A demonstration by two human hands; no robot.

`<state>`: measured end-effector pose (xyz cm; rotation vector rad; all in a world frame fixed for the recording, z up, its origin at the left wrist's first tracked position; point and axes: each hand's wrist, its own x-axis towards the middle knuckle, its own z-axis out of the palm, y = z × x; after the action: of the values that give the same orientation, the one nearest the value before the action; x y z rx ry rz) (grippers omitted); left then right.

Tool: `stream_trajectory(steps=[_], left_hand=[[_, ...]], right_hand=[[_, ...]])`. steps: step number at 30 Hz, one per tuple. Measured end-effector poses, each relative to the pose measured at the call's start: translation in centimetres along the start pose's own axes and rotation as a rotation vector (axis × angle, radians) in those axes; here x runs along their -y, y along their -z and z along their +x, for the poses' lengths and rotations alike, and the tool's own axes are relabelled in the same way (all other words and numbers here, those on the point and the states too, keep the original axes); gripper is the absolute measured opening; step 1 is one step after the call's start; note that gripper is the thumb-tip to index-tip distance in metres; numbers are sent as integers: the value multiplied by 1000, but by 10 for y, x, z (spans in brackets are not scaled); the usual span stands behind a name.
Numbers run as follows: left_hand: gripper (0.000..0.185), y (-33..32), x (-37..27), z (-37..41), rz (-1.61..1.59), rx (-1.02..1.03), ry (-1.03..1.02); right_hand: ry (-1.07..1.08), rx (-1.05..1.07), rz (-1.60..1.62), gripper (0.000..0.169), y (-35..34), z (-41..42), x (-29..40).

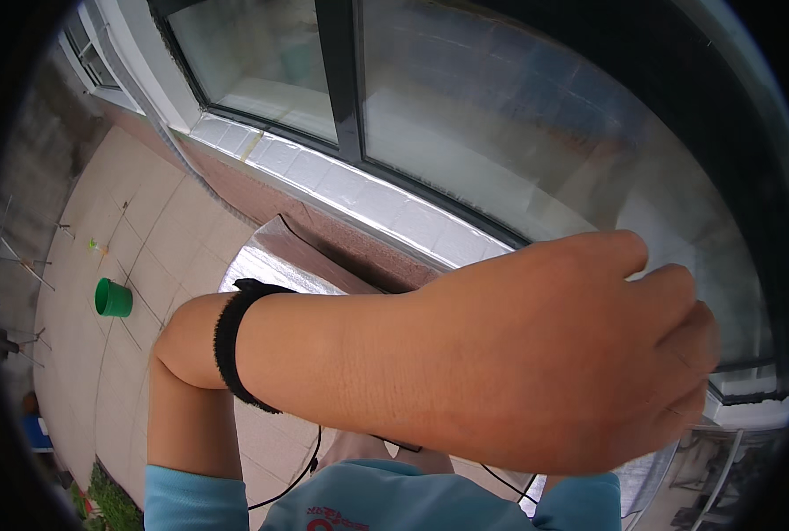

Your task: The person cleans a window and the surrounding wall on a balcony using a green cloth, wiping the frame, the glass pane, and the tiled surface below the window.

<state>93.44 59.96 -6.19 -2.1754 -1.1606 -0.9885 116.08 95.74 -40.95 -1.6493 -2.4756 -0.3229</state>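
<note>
My left forearm lies across the picture, close to the camera, with a black strap (231, 345) near the elbow. At its end my left hand (607, 358) shows its back, fingers curled; the palm is hidden, so whether it holds anything cannot be seen. Behind the hand is a large dark-framed window (500, 119), with a sill covered in silvery foil (341, 179) beneath it. My right hand is out of view; part of the right light-blue sleeve (583, 501) shows at the bottom. A foil-covered surface (268, 265) stands below the sill, partly behind my forearm.
A green bucket (113, 297) stands on the tiled floor (162, 245) at the left. A grey corrugated hose (168, 143) runs down beside the window. Black cable (301, 474) passes near my legs. Green plants (112, 501) are at the lower left, and a metal rail (719, 481) at the lower right.
</note>
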Motion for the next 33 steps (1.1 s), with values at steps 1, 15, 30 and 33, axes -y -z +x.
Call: stream_trajectory(steps=[1, 15, 30, 33], left_hand=[[21, 6, -5, -3, -22, 19, -32], [19, 76, -34, -109, -165, 134, -104], [20, 94, -40, -114, -142, 198, -76], [21, 88, -40, -122, -170, 214, -74]], right_hand=[[8, -2, -31, 13, 3, 2, 22], [522, -279, 116, 11, 51, -21, 346], [769, -57, 234, 24, 83, -24, 484], [775, -151, 271, 23, 71, -17, 449]])
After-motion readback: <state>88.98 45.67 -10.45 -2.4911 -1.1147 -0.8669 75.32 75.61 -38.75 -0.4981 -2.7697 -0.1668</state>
